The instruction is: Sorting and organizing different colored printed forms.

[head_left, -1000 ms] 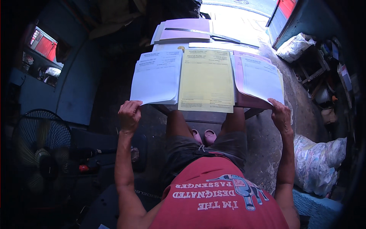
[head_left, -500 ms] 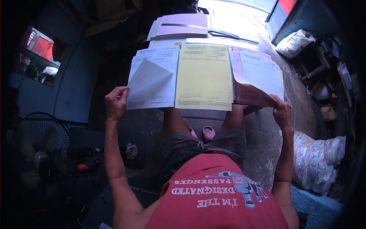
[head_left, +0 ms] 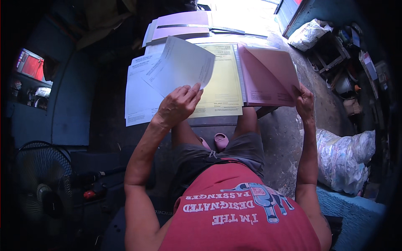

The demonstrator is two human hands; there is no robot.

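My left hand is closed on the lower edge of a white printed sheet, its fingertips pinching the paper. The sheet is lifted and curled, spanning from the white form stack on the left to the yellow form stack in the middle and hiding part of both. At the right, my right hand grips the lower right corner of a pink sheet, which is peeled up and bent over the pink form stack. Exactly how many sheets it holds I cannot tell.
Beyond the stacks lie more pink paper and a dark flat metal bar. A fan stands at the lower left. On the right are a stuffed plastic sack, a white bag and piled clutter.
My left hand has carried the white sheet rightward, partly over the yellow stack. At the right, pink paper now shows where a white sheet lay on top. The whole view has shifted slightly.
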